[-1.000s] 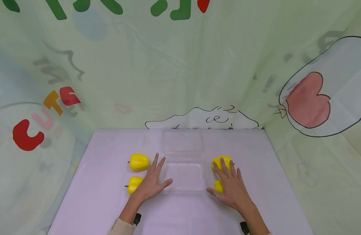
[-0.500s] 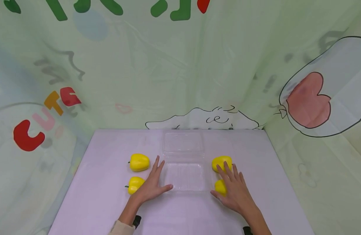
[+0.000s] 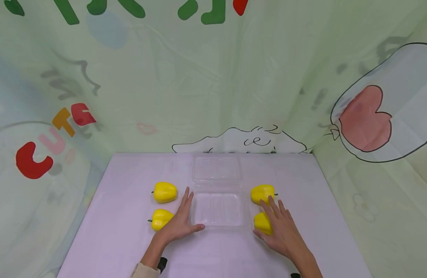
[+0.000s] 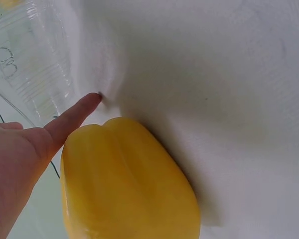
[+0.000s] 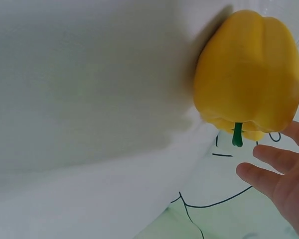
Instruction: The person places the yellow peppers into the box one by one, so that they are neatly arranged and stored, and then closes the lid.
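Observation:
Two yellow bell peppers lie on each side of a clear plastic box (image 3: 218, 210). My left hand (image 3: 178, 224) has its fingers extended along the box's left side, beside the near left bell pepper (image 3: 160, 219), which it partly covers; in the left wrist view, that bell pepper (image 4: 129, 184) sits just below one straight finger (image 4: 72, 117). Behind it lies the far left bell pepper (image 3: 165, 192). Spread over the near right bell pepper (image 3: 262, 222) is my right hand (image 3: 281, 231), its fingertips overlapping the far right bell pepper (image 3: 261, 194). The right wrist view shows a bell pepper (image 5: 249, 69) beside loosely extended fingers (image 5: 276, 159).
The box's clear lid (image 3: 217, 168) lies folded back behind it, near the table's far edge. A pale table (image 3: 213, 255) meets printed green curtains (image 3: 213, 85) at the back and both sides.
My right hand has drawn back toward me and to the right, showing more of both right bell peppers. My left hand has shifted slightly nearer. The bell peppers and box have stayed put.

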Tool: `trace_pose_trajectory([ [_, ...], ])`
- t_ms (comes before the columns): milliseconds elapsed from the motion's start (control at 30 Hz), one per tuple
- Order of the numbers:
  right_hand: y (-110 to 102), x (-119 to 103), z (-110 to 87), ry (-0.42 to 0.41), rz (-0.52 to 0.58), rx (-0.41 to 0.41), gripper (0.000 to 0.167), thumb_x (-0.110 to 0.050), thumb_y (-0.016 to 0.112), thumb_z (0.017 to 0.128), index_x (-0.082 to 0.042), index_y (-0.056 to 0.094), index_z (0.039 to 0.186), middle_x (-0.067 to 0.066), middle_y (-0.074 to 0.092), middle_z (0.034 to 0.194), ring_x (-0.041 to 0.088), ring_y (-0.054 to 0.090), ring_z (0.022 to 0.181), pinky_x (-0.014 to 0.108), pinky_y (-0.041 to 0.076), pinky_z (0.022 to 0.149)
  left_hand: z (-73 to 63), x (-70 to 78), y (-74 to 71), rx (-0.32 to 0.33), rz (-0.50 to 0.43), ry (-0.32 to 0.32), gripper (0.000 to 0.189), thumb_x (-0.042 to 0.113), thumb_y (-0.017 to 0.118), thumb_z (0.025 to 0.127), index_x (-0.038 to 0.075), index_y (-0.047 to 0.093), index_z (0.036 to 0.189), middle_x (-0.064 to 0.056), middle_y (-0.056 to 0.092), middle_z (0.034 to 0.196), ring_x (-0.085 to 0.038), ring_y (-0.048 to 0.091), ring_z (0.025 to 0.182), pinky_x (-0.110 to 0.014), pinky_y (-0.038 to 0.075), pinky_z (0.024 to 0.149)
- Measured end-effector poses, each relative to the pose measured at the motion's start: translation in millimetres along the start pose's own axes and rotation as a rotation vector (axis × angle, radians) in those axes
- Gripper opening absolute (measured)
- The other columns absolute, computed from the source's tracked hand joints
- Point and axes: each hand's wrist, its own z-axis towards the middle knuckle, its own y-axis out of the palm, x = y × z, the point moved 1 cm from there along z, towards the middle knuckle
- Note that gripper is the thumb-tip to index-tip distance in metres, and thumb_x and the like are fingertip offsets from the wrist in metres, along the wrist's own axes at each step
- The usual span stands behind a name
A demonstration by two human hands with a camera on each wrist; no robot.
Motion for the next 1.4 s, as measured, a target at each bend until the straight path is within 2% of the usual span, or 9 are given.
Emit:
trace_pose_trajectory([
  [233,2.7,5.3,-5.7,0.034,0.014,-0.028,0.093,-0.044,0.084,0.085,-0.016,0.04,0.163,0.023,0.031,0.172,0.06,0.033,0.152,0.079,0.035,0.117,1.3,-6.4,4.8,0.015,-0.008,0.007,0.119,0.041,0.084,0.088,0.013,0.004,0.172,0.0,-0.019,0.18,-0.036,0.005,0.169,-0.065,0.027,0.131],
  [467,6.2,9.2,-7.6,0.064,0.025,-0.05,0.094,-0.044,0.086,0.085,-0.014,0.042,0.162,0.027,0.031,0.171,0.063,0.038,0.147,0.078,0.039,0.115,0.3,-6.8,4.9,0.013,-0.011,-0.002,0.118,0.043,0.084,0.088,0.011,0.006,0.172,0.001,-0.02,0.18,-0.036,0.005,0.169,-0.065,0.026,0.131],
  [667,7.4,12.4,-9.6,0.059,0.067,-0.028,0.094,-0.039,0.087,0.085,-0.013,0.041,0.163,0.027,0.032,0.17,0.063,0.04,0.145,0.079,0.042,0.111,-0.4,-6.4,3.7,0.004,-0.015,-0.016,0.119,0.043,0.083,0.088,0.011,0.005,0.172,-0.001,-0.02,0.18,-0.035,0.002,0.169,-0.064,0.023,0.132],
  [1033,11.1,18.1,-13.3,0.076,0.153,-0.022,0.089,-0.031,0.086,0.087,-0.013,0.042,0.162,0.026,0.032,0.17,0.051,0.039,0.148,0.074,0.044,0.114,-1.2,-5.3,2.9,-0.01,-0.029,-0.023,0.117,0.042,0.083,0.088,0.011,0.006,0.172,0.002,-0.02,0.18,-0.035,0.003,0.169,-0.064,0.024,0.132],
  [1400,14.9,20.1,-15.4,0.104,0.197,-0.045,0.087,-0.03,0.085,0.09,-0.016,0.039,0.163,0.026,0.034,0.169,0.052,0.043,0.145,0.076,0.045,0.111,-0.2,-5.1,3.1,-0.008,-0.029,-0.021,0.118,0.043,0.084,0.087,0.012,0.008,0.172,0.001,-0.019,0.18,-0.035,0.003,0.169,-0.064,0.026,0.131],
])
